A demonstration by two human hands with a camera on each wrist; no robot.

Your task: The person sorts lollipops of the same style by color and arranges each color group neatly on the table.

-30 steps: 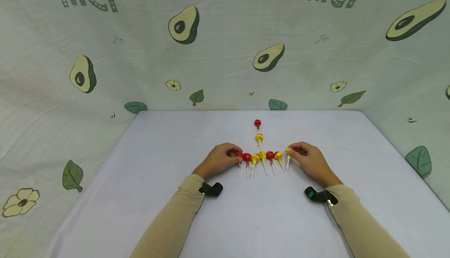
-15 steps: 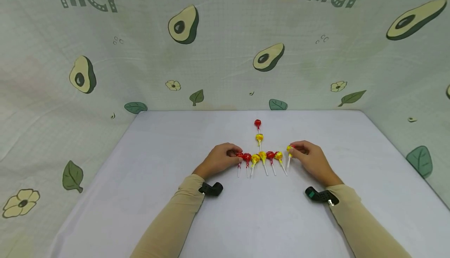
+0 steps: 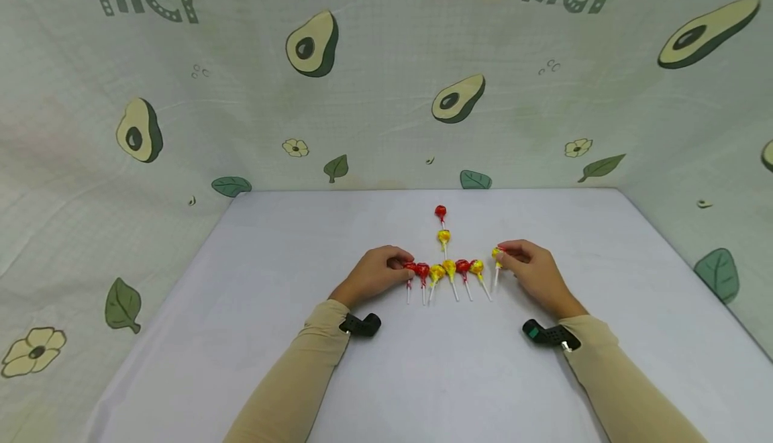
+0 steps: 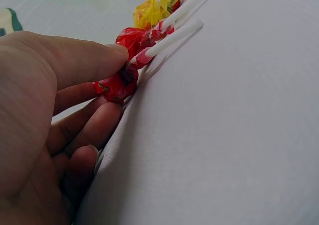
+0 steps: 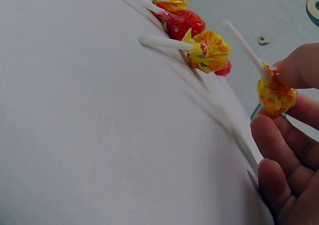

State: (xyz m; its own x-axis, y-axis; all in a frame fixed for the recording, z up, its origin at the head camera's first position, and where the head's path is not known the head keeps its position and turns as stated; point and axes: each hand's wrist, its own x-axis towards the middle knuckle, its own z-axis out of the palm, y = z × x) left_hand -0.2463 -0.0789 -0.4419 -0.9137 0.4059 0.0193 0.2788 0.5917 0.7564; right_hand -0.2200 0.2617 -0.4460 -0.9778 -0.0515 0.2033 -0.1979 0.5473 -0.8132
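Note:
At the left end of a row of wrapped lollipops, my left hand (image 3: pixel 373 275) pinches a red lollipop (image 4: pixel 115 89) by its head, thumb on top. Its white stick points toward me in the head view. My right hand (image 3: pixel 536 275) holds a yellow lollipop (image 5: pixel 275 99) between thumb and fingers, raised off the table just past the row's right end. Between the hands lie another red lollipop (image 3: pixel 422 272), a yellow one (image 3: pixel 437 273), a second yellow one (image 3: pixel 449 268), a red one (image 3: pixel 463 266) and, nearest the right hand, a yellow one (image 5: pixel 209 53).
Behind the row's middle, a yellow lollipop (image 3: pixel 443 236) and a red lollipop (image 3: pixel 441 211) form a line running away from me. All rest on a white-covered table (image 3: pixel 302 241). A cloth printed with avocados (image 3: pixel 386 94) hangs behind and at the sides.
My right hand has shifted slightly up and away from the row with the yellow lollipop. The left hand stays on the red lollipop, and the row is unchanged.

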